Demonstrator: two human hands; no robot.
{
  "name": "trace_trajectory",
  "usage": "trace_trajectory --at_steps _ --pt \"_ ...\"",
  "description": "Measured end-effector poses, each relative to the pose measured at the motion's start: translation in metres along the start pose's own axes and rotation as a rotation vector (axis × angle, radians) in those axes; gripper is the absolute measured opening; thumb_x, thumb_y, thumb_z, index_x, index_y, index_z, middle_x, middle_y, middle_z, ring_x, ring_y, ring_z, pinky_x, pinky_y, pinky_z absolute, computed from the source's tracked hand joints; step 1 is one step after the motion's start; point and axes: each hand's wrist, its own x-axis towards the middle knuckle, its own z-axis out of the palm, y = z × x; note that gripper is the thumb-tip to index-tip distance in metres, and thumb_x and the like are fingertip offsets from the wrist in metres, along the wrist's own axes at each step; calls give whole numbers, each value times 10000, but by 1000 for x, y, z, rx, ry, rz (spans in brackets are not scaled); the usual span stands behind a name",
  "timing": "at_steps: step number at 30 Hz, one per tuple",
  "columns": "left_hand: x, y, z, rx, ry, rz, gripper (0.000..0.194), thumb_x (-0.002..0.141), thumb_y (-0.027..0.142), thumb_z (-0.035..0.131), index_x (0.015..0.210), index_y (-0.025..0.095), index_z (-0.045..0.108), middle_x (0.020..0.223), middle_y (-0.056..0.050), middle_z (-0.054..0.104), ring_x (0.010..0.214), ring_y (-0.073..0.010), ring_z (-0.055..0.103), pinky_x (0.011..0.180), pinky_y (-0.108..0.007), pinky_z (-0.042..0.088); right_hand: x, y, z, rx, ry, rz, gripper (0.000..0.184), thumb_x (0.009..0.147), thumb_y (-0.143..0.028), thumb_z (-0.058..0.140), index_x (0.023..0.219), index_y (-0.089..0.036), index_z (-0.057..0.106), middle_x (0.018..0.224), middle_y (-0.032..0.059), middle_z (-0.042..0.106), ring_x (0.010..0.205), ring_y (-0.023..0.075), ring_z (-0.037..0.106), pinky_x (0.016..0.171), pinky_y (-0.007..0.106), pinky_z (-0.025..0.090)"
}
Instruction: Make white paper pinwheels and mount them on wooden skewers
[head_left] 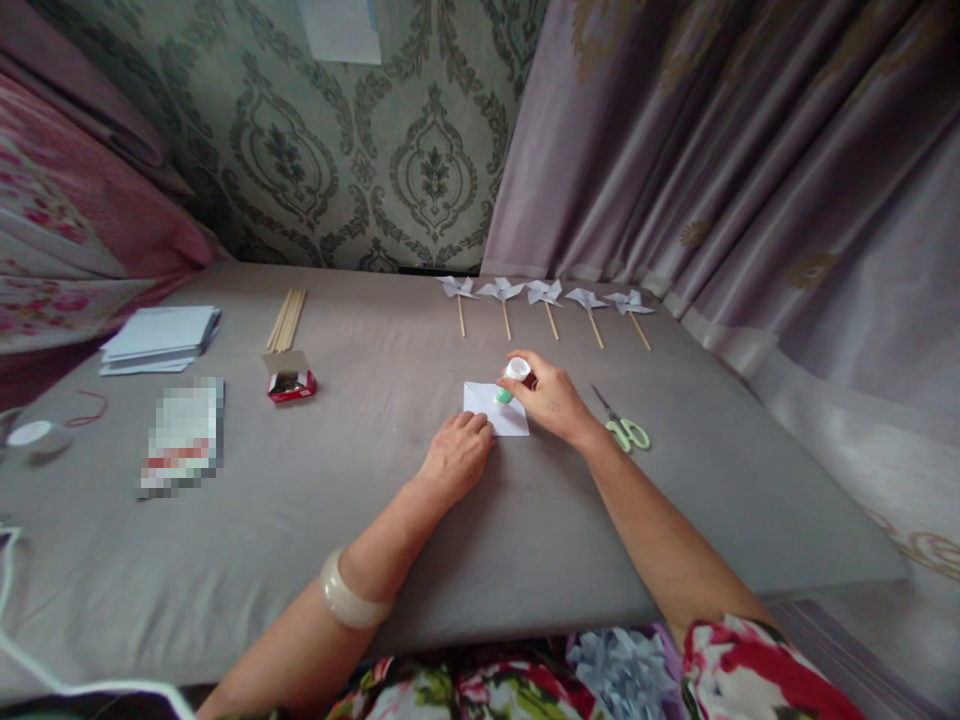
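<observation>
A small square of white paper [516, 422] lies on the cloth in front of me, with a crease line visible near its upper left corner. My left hand [459, 448] rests palm down with its fingertips on the lower left edge of the paper, holding nothing. In my right hand [551, 395] is a glue stick [504, 394], white with a green part, gripped between thumb and fingers. It tilts over the paper, its lower end at or just above the surface. Green-handled scissors [628, 432] lie to the right of my right hand.
Several paper pinwheels [543, 292] on sticks line the back. Leftward are wooden sticks [288, 320], an open red box [291, 385], a stack of white paper [161, 335], a blurred packet [184, 435], a tape roll [34, 436] and a white cable [82, 687]. A purple container [671, 650] holds folded paper below.
</observation>
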Motion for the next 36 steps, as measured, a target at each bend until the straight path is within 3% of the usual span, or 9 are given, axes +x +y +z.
trace_trajectory --at_steps 8,13,18,24,30,36 --pt "0 2 -2 105 -19 14 226 909 172 379 898 159 604 937 -98 609 902 -241 535 840 -376 419 2 -11 10 -137 -104 -58 359 818 -327 618 1154 -210 573 845 50 695 708 179 614 680 285 433" --pt "0 3 0 107 -15 -26 206 913 206 399 957 155 593 984 -110 593 949 -248 535 858 -394 415 1 -7 13 -97 -86 -24 489 781 -308 647 1237 -191 514 918 60 688 727 177 607 702 297 444" --pt "-1 2 2 105 -15 -33 232 920 242 403 1024 124 573 1059 -123 580 1015 -269 507 901 -417 420 2 -1 11 18 -132 -14 333 756 -287 648 1066 -181 593 824 25 678 654 139 580 644 254 435" --pt "0 0 4 67 -30 -20 262 936 243 371 1069 112 555 1110 -127 567 1066 -235 502 978 -371 402 1 -3 8 19 -135 -2 208 749 -263 641 933 -170 612 780 26 670 649 137 584 631 239 423" --pt "-2 -3 11 76 -3 -20 331 936 247 366 1211 131 510 1247 -156 516 1182 -264 456 1021 -435 366 -3 -7 10 -76 -105 5 185 765 -270 645 917 -168 618 790 47 684 655 142 592 622 240 406" --pt "-2 -3 9 81 3 -10 340 924 220 376 1236 176 505 1230 -153 525 1167 -257 474 1017 -461 352 -5 -9 11 -95 -86 -45 178 771 -250 647 927 -170 616 776 46 686 666 149 609 623 239 406"
